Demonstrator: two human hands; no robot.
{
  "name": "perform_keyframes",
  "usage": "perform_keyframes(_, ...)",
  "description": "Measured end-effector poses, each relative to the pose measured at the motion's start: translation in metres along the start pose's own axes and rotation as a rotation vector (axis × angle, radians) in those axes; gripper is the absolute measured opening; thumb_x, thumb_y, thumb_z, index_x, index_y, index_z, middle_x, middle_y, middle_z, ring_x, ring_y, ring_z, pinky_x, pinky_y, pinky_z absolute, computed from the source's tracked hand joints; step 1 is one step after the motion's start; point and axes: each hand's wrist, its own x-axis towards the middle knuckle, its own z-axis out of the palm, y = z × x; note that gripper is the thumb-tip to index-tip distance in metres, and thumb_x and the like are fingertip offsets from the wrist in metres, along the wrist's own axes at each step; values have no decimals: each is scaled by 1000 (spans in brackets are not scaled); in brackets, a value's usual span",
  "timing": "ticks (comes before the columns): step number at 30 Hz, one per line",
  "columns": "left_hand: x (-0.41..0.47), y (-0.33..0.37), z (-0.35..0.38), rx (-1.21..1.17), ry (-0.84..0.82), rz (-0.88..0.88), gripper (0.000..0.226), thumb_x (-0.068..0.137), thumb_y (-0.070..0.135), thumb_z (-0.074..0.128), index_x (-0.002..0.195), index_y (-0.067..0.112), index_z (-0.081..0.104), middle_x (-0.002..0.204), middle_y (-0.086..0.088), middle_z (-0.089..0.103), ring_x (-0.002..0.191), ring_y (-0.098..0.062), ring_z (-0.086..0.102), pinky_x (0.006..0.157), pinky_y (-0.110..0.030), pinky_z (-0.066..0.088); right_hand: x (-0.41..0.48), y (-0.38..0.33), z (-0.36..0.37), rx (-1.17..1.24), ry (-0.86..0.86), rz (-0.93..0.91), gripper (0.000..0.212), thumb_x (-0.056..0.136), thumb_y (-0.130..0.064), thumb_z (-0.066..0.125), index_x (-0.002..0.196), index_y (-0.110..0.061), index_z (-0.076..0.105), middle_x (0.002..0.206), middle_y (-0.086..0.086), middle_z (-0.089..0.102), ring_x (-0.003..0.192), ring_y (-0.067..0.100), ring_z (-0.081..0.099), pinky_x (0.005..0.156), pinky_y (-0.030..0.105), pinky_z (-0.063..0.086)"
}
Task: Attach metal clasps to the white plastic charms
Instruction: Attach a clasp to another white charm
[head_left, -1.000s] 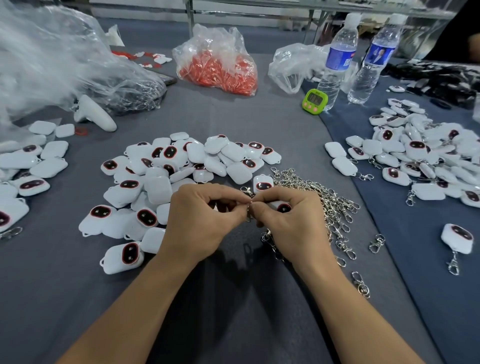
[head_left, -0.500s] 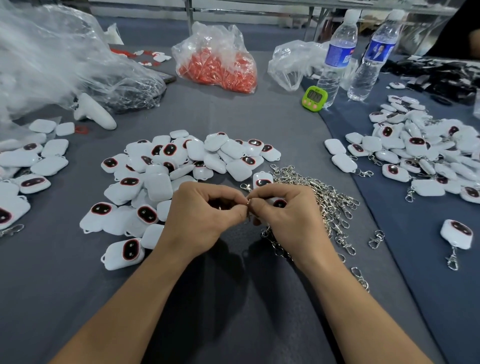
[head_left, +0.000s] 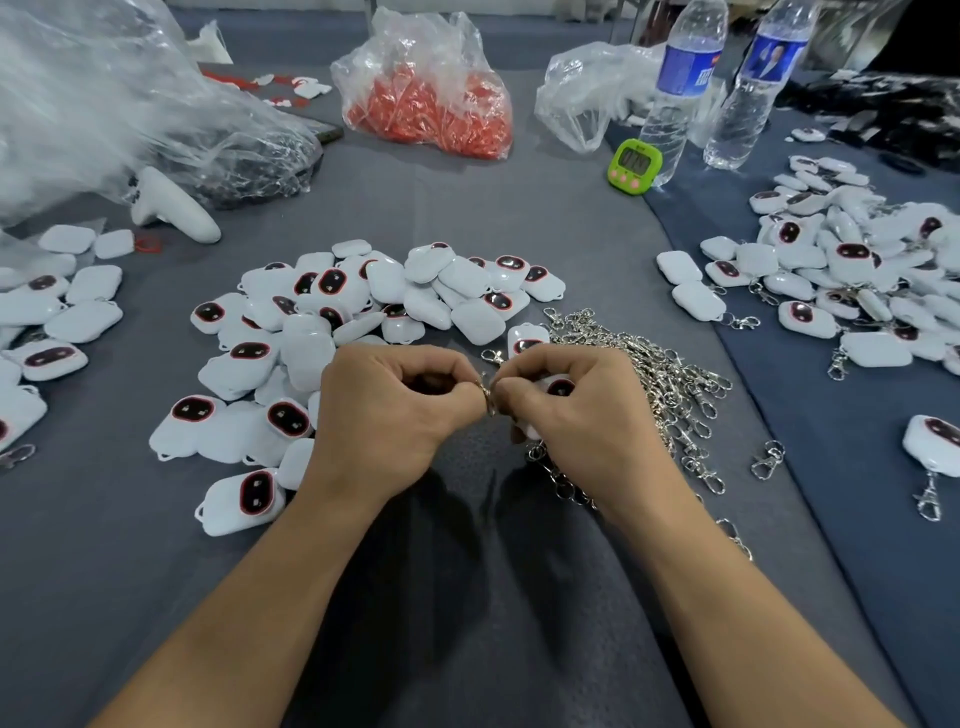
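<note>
Charms in white plastic (head_left: 52, 358), some showing a dark red-rimmed oval face, lie scattered at the far left of the grey table cloth (head_left: 467, 208), below a big crumpled clear bag (head_left: 78, 104) and a white handheld controller (head_left: 171, 208). Right of these sits the main heap of loose charms (head_left: 363, 296), piled against one another, none of those in plain view with a clasp on. Behind it stands a clear bag of red parts (head_left: 431, 109).

Just in front of the heap, the left hand (head_left: 395, 415) is curled tight, thumb and forefinger pinching a small metal clasp (head_left: 488, 397) by its ring. The right hand (head_left: 582, 421) meets it fingertip to fingertip, fingers curled round a held charm (head_left: 558, 387) whose dark face peeps out under the knuckles; its thumb and forefinger also nip at the ring. How the ring sits in the charm's loop cannot be told.

Touching the right hand on its far side is a tangled pile of clasps (head_left: 649, 374). Further back are a green timer (head_left: 635, 163) and two water bottles (head_left: 680, 88). On the dark blue cloth (head_left: 831, 415) at right lie finished charms (head_left: 857, 270) with clasps attached, one (head_left: 932, 447) well apart near the edge.
</note>
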Motion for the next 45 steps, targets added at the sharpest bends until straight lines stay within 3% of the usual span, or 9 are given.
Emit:
perform_keyframes(4, -1, -2, -7, 412, 143, 218, 3, 73, 27, 72, 71, 28, 74, 62, 14, 67, 60, -10, 63, 56, -31, 52, 3, 1, -2, 69, 98, 62, 13, 76, -14, 63, 82, -25, 68, 81, 4, 74, 69, 29, 70, 65, 51, 57)
perform_keyframes(9, -6, -2, 11, 790, -85, 278, 11, 80, 35, 76, 83, 25, 77, 77, 0, 69, 76, -24, 60, 62, -31, 39, 3, 2, -6, 81, -13, 60, 44, 92, 11, 52, 102, -32, 56, 100, 5, 75, 78, 18, 77, 77, 58, 61)
perform_keyframes(13, 1, -5, 12, 741, -141, 226, 15, 85, 37, 70, 90, 24, 77, 83, 1, 70, 83, -23, 60, 70, -36, 44, 1, 3, -7, 31, -3, 89, 28, 97, -13, 67, 100, -37, 53, 85, 9, 75, 57, 19, 73, 58, 46, 62)
perform_keyframes(15, 2, -6, 10, 684, -169, 207, 12, 84, 35, 71, 90, 26, 77, 82, 3, 70, 84, -21, 59, 72, -37, 43, 1, 6, -7, -68, 40, 61, 22, 96, -19, 68, 97, -35, 53, 75, 2, 75, 48, 13, 62, 46, 29, 49)
perform_keyframes(18, 1, -7, 9, 610, -209, 188, 9, 82, 31, 74, 90, 29, 78, 79, 6, 67, 82, -17, 56, 70, -35, 39, 3, 9, -7, -171, 60, 24, 18, 94, -22, 69, 98, -32, 54, 63, -6, 69, 49, 9, 52, 48, 17, 36)
perform_keyframes(22, 2, -9, 7, 572, -251, 173, 12, 82, 27, 74, 94, 29, 79, 80, 5, 66, 82, -17, 55, 72, -38, 44, 4, 10, -5, -200, 33, 12, 17, 96, -17, 65, 99, -31, 55, 59, -10, 67, 50, 9, 50, 50, 18, 36)
perform_keyframes(28, 0, -9, 8, 583, -238, 206, 13, 82, 31, 70, 91, 28, 78, 78, 5, 68, 80, -18, 59, 70, -38, 45, 7, 9, -6, -222, 19, 1, 19, 94, -19, 66, 96, -33, 54, 70, 8, 70, 66, 29, 63, 59, 34, 48)
perform_keyframes(35, -6, -9, 9, 636, -205, 241, 10, 87, 30, 69, 90, 26, 77, 78, 4, 68, 80, -19, 59, 70, -41, 48, 7, 10, -10, -216, -24, 23, 19, 95, -13, 65, 94, -28, 53, 54, -6, 65, 43, 9, 53, 44, 18, 37)
perform_keyframes(45, -8, -7, 14, 711, -155, 253, 9, 85, 33, 68, 85, 28, 75, 75, 6, 65, 79, -17, 57, 62, -33, 40, 7, 15, -10, -224, 15, 45, 19, 94, -18, 65, 93, -32, 51, 63, 9, 68, 51, 19, 53, 52, 30, 41)
